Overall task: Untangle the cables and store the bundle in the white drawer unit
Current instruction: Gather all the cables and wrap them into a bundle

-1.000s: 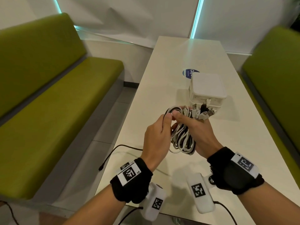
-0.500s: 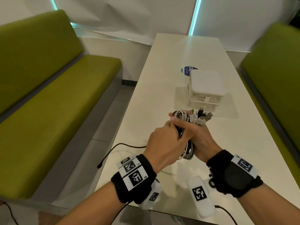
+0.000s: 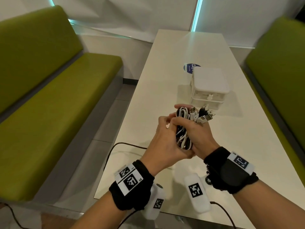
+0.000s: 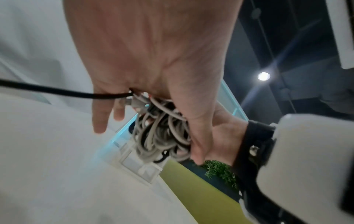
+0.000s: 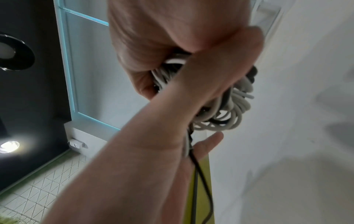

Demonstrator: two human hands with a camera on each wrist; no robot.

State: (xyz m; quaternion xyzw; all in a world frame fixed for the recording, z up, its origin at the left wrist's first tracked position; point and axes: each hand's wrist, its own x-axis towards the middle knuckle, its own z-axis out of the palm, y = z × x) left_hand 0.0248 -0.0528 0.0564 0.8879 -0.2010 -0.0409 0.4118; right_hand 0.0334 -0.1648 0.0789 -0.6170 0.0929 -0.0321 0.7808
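Both hands clamp the cable bundle [image 3: 183, 129] at frame centre of the head view, held above the white table [image 3: 165, 66]. The right hand [image 3: 198, 136] wraps its fingers round the coil from the right, fully closed on it. The left hand [image 3: 163, 142] closes on the lower part from the left, thumb pressed along the bundle's near end; in the left wrist view at least two left fingers [image 4: 99, 118] stick out straight, off the cables, so that grip is partial. Plug ends [image 3: 203, 114] fan out of the top of the right fist, toward the upper right.

The white drawer unit [image 3: 209, 85] sits on the table right of centre, just beyond the plugs, apart from them, both drawers shut. A blue sticker [image 3: 189, 67] peeks out behind it. Green benches [image 3: 49, 96] flank the table left and right. A loose black cable [image 3: 125, 143] lies over the table's left edge, below the hands.

Versus 0.5 s ago: left hand has slid lower on the bundle, no longer laid over the right knuckles; more of the white and black loops show between the hands. Bundle is tighter than the open coil of 1 s ago. Drawer unit unmoved on the table.
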